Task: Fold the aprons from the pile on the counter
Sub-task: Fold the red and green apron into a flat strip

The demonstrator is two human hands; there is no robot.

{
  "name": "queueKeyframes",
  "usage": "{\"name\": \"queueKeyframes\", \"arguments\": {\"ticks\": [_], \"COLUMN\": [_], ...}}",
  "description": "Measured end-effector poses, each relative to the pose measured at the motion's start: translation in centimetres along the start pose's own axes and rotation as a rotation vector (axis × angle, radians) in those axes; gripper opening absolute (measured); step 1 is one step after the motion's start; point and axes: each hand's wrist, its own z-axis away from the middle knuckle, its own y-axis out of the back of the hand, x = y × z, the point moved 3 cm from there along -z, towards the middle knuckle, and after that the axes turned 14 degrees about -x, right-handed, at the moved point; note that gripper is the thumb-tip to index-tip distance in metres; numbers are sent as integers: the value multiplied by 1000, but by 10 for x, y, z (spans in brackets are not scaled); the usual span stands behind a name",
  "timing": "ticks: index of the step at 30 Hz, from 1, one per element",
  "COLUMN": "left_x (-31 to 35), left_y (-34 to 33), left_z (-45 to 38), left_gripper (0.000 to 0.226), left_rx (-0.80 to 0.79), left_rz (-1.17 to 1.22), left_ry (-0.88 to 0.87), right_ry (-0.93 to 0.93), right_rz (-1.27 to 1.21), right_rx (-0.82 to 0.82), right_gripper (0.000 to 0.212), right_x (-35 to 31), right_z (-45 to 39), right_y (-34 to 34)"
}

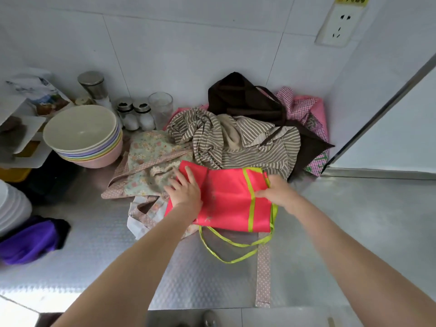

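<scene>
A pink-red apron (226, 199) with lime-green trim lies folded on the metal counter (94, 244), its green straps looping toward me. My left hand (185, 191) presses flat on its left part with fingers spread. My right hand (276, 192) pinches the cloth near the right green stripe. Behind it sits the pile: a floral apron (146, 161), a brown striped apron (236, 140), a dark brown apron (243, 95) and a pink checked apron (304, 107).
Stacked pastel bowls (82, 135) stand at the left, with shakers (134, 114) and a glass (161, 107) behind. A purple cloth (30, 239) lies at the near left. A dotted strap (263, 274) trails to the counter's front edge. A wall socket (339, 24) is at the upper right.
</scene>
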Motion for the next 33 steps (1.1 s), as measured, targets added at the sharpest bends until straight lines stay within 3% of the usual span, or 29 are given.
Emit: {"name": "queueKeyframes", "arguments": {"ticks": [3, 5, 7, 14, 16, 19, 22, 24, 26, 29, 31, 33], "left_x": [-9, -16, -24, -36, -36, -31, -28, -26, -23, -10, 4, 18], "left_y": [18, 22, 21, 8, 5, -8, -11, -1, 15, 37, 49, 56], "left_z": [-6, -13, -18, -15, -14, -15, -17, -12, -6, 2, 9, 20], "left_gripper": [106, 114, 119, 94, 91, 100, 100, 94, 88, 102, 109, 87], "left_rx": [35, -56, -128, -51, -22, -87, -148, -117, 27, 164, 41, -214], "left_rz": [234, 507, 617, 650, 646, 431, 416, 489, 591, 752, 726, 764], "left_ry": [2, -16, -12, -41, -55, -83, -74, -40, -51, -370, -579, -677], "right_ry": [10, -48, -107, -324, -315, -276, -214, -187, -176, -138, -107, -54], "right_rz": [37, 116, 138, 85, -28, -127, -108, 51, 297, 639, 853, 950], "right_rx": [-138, -202, -248, -377, -431, -469, -355, -275, -269, -272, -254, -224], "right_gripper": [28, 38, 43, 44, 31, 29, 33, 43, 37, 18, 25, 32], "right_x": [-40, -54, -60, -6, 4, 10, 1, -17, -45, -101, -137, -165], "right_z": [3, -1, -6, -14, -11, -5, -4, -3, 4, 23, 33, 38], "right_y": [33, 48, 53, 20, 14, 14, 27, 45, 65, 85, 88, 92]}}
